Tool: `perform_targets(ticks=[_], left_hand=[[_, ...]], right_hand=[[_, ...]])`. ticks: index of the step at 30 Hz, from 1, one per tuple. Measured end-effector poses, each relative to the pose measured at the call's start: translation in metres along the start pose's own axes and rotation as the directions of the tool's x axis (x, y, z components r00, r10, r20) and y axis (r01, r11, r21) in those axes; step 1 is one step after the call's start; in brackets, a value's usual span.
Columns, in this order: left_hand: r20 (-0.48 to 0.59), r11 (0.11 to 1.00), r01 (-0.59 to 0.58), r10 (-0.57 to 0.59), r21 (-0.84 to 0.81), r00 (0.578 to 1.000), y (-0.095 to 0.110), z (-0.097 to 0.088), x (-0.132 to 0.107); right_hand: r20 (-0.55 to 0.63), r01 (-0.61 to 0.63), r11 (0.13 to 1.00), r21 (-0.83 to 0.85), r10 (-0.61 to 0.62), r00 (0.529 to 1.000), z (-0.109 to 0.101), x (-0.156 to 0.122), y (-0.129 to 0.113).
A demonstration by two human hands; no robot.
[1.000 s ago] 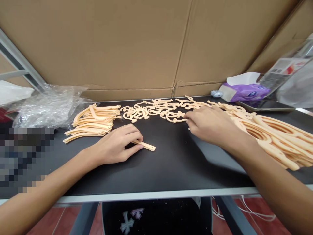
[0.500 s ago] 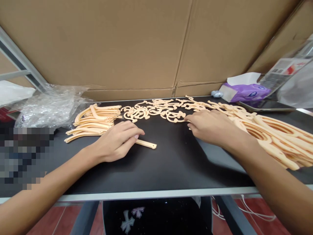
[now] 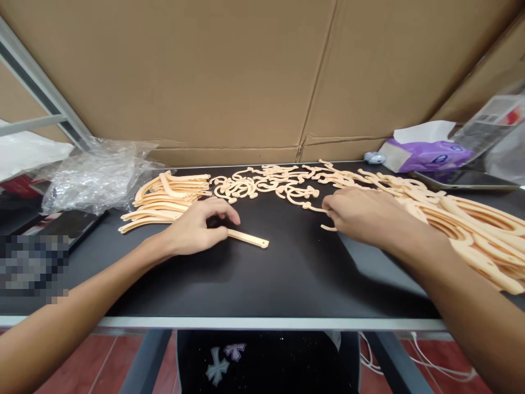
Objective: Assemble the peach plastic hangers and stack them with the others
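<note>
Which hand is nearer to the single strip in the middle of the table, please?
Left. The left hand is right at the left end of the strip, thumb and fingers parted. The right hand is farther off, beyond its right end, pinching a curved piece.

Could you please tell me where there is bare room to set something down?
The widest bare tabletop lies between its front edge, the left hand and the right hand. It continues back between the lone strip and the right hand. Curled pieces crowd the back, stacked curved strips the left, large cutout pieces the right.
</note>
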State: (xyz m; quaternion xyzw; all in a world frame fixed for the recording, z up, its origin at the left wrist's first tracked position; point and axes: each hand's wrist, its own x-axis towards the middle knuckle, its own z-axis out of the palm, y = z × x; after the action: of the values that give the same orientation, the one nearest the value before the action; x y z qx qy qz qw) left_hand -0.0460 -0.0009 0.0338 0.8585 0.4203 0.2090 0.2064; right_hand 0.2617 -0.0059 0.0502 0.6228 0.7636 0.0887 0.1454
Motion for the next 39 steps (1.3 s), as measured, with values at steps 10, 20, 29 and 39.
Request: perform_targets(ticks=[10, 20, 29, 39], left_hand=[[-0.008, 0.976, -0.19, 0.192, 0.105, 0.981, -0.008, 0.007, -0.003], [-0.159, 0.989, -0.001, 0.024, 0.146, 0.987, -0.002, 0.016, -0.002], [-0.019, 1.0, -0.005, 0.005, 0.007, 1.0, 0.001, 0.018, -0.005], [-0.096, 0.948, -0.259, 0.28, 0.185, 0.955, 0.007, 0.018, -0.007]], right_hand=[[-0.098, 0.033, 0.997, 0.074, -0.026, 0.995, 0.003, -0.005, 0.008], [-0.327, 0.284, 0.853, 0.437, -0.143, 0.934, 0.005, -0.003, 0.007], [-0.517, 0.519, 0.528, 0.672, -0.168, 0.84, 0.01, 0.003, -0.023], [-0.369, 0.392, 0.304, 0.868, -0.132, 0.92, 0.014, 0.005, -0.031]])
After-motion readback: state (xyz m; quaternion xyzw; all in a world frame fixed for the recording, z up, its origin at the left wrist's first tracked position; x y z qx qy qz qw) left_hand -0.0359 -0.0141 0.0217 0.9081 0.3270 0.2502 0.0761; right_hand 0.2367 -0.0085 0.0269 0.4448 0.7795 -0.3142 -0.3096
